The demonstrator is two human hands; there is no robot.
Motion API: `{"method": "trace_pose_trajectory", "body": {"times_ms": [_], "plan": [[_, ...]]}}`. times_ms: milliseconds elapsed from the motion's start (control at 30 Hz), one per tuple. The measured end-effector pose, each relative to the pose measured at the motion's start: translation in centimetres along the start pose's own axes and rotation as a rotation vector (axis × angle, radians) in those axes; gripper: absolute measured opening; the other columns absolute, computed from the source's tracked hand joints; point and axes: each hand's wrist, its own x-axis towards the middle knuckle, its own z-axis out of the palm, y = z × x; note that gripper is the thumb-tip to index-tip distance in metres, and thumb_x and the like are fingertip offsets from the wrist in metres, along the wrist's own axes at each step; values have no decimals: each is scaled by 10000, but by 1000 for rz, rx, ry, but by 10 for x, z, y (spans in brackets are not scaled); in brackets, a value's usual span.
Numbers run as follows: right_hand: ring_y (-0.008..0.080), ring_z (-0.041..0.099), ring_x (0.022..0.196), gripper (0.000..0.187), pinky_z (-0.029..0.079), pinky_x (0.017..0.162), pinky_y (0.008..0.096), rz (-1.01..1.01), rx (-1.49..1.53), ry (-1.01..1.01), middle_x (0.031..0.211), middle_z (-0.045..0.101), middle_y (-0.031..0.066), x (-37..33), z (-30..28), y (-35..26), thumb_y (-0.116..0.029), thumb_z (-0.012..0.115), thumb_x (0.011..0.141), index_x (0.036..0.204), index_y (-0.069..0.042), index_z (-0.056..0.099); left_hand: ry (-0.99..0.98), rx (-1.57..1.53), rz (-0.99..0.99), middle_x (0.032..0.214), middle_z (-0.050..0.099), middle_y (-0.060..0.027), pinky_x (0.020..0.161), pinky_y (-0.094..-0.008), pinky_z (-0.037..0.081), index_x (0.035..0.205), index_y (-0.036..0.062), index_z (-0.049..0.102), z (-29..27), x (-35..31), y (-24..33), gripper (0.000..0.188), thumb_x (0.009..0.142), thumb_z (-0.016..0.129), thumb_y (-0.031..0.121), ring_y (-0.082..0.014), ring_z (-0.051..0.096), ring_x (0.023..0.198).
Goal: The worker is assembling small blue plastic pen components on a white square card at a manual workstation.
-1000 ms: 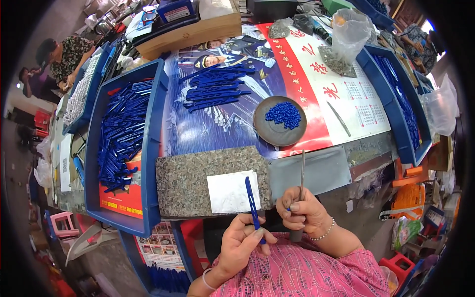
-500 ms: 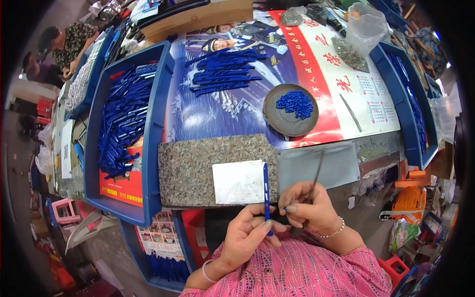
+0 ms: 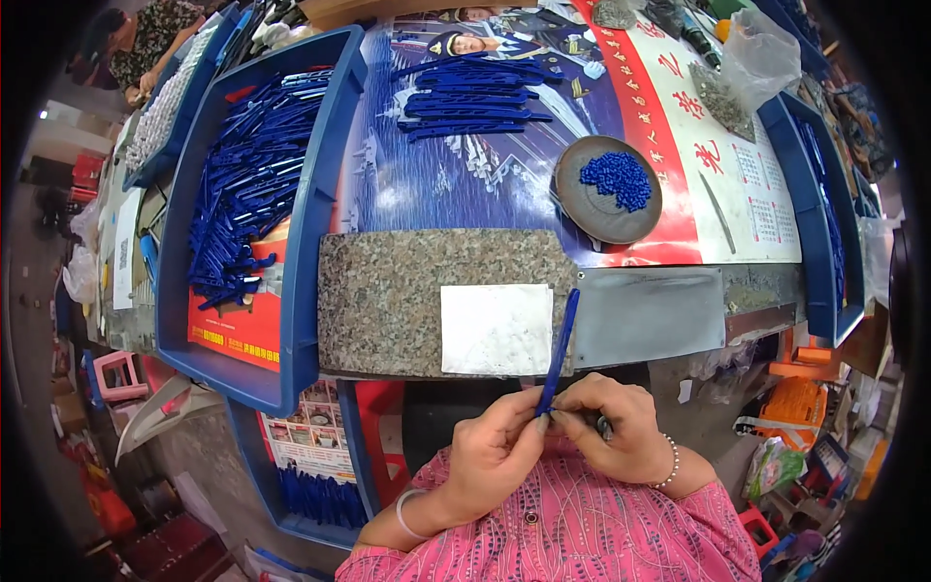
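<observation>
The left hand (image 3: 490, 453) pinches a blue strip (image 3: 560, 353), which could slip if the right hand (image 3: 632, 432) (gripping a dark rod (image 3: 605, 428)) pushes sideways.

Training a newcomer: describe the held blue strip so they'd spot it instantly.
Start at the speckled stone slab. Below its right end, the left hand holds the blue strip, slanting up; the loose strips in the blue tray and on the poster lie unheld.
</observation>
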Motion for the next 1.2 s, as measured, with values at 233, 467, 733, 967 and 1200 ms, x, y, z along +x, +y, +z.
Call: {"method": "trace_pose_trajectory", "body": {"times_ms": [233, 467, 733, 967, 1200], "plan": [[179, 603, 581, 178, 458, 509, 262, -111, -103, 88, 777, 631, 101, -3, 11, 3, 51, 659, 734, 867, -26, 570, 172, 551, 397, 789, 640, -163, 511, -301, 497, 1129, -54, 542, 3, 3, -11, 359, 779, 612, -16, -204, 643, 582], [183, 571, 540, 173, 438, 474, 272, -17, -138, 98, 781, 610, 96, -3, 11, -8, 23, 659, 726, 861, -24, 563, 207, 670, 544, 785, 636, -159, 509, -328, 496, 1109, -67, 552, 3, -1, -2, 368, 748, 615, -34, -246, 624, 562], [208, 557, 521, 153, 425, 460, 299, -56, -279, 74, 722, 571, 95, -9, 17, -12, 34, 641, 700, 820, -24, 566, 198, 714, 532, 832, 645, -167, 556, -321, 518, 1114, -80, 545, 4, -6, -7, 395, 729, 625, -41, -240, 640, 614], [151, 524, 508, 80, 392, 462, 267, 100, -154, 83, 690, 556, 72, -11, 22, -14, 21, 615, 732, 769, -13, 552, 237, 898, 630, 880, 650, -193, 565, -314, 523, 1113, -110, 532, 5, -10, -13, 406, 724, 624, -39, -240, 642, 620], [78, 460, 553, 54, 368, 489, 230, 306, 29, 0, 685, 541, 36, -10, 22, -12, 23, 602, 759, 800, 10, 568, 206, 744, 530, 837, 641, -183, 559, -317, 518, 1132, -111, 519, 2, -9, -11, 410, 742, 612, -27, -238, 633, 600]]}}
